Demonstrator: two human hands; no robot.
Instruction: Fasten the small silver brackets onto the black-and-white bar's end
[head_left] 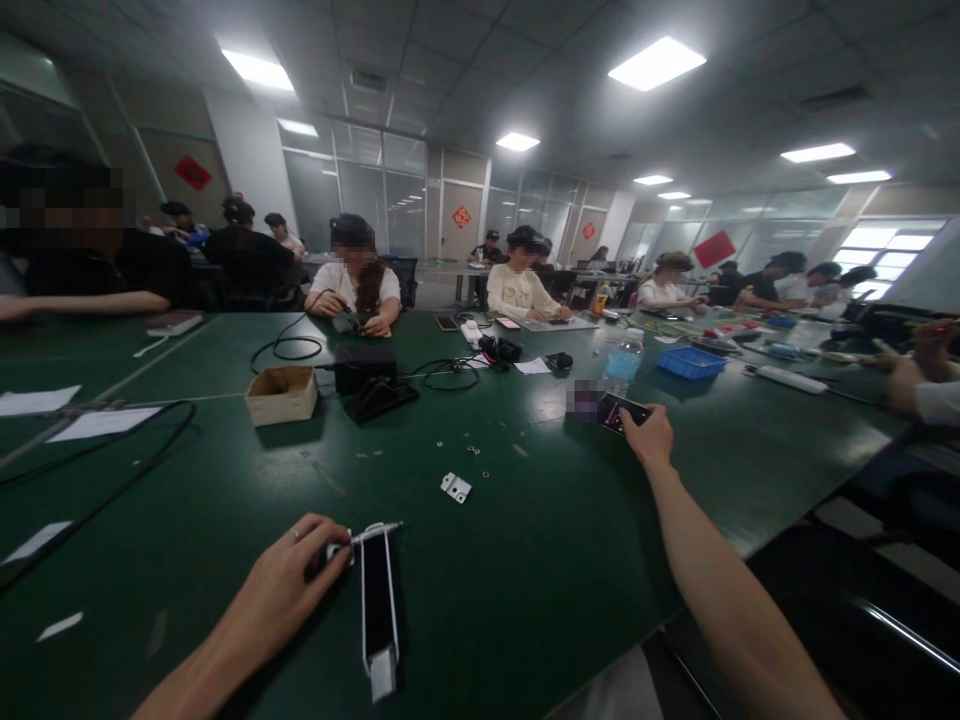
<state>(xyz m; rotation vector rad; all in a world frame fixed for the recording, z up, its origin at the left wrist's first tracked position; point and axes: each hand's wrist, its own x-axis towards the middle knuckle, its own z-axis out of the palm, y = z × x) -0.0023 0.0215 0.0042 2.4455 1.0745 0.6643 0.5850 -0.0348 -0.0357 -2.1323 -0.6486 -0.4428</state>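
Honestly, the left hand [289,570] is worrying me most: its fingers are pinching a small silvery metal piece [343,551] right beside a long black strip with a white frame [377,590], and a sideways twist could be bending the thin metal rod [389,527] at the strip's top. Just past that, a flat whitish metal plate with dark holes [456,488] and some tiny ring-shaped metal bits [474,451] are lying loose, so a sweeping forearm could be scattering them. Farther out, the right hand [652,437] is gripping a slim black rectangular phone [616,411], so a careless nudge could be tipping the clear bluish plastic bottle [625,362] behind.

Texture-wise, the strip is looking smooth, the plate hard-edged, and the dark green tabletop [517,590] is throwing back glare. Beyond, a shallow blue plastic basket [691,362] is sitting there.
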